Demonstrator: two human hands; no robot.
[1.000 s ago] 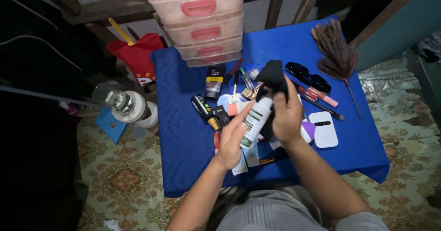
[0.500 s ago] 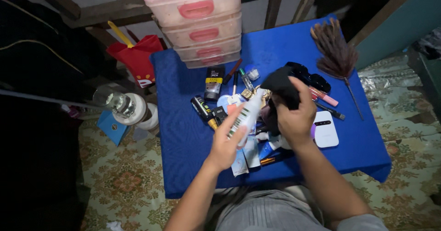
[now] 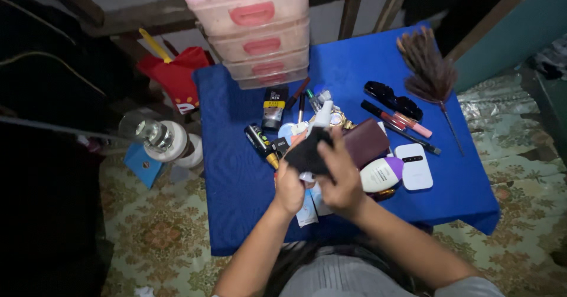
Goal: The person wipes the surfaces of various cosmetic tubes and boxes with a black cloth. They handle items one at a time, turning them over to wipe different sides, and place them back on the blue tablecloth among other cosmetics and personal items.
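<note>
Fingers (image 3: 331,149) of the right hand (image 3: 339,182) press a crumpled black cloth (image 3: 307,154) around a white plastic spray bottle (image 3: 322,118), which the left hand (image 3: 289,189) grips from below, above the cluttered blue-covered surface (image 3: 236,179), just beside a maroon leather wallet (image 3: 366,142).

You look down in dim light on a low table under a blue cloth (image 3: 236,185); a stack of pink plastic drawers (image 3: 254,31) stands at its far edge against wooden framing (image 3: 354,2); the floor (image 3: 159,226) wears a floral green-and-cream pattern.
</note>
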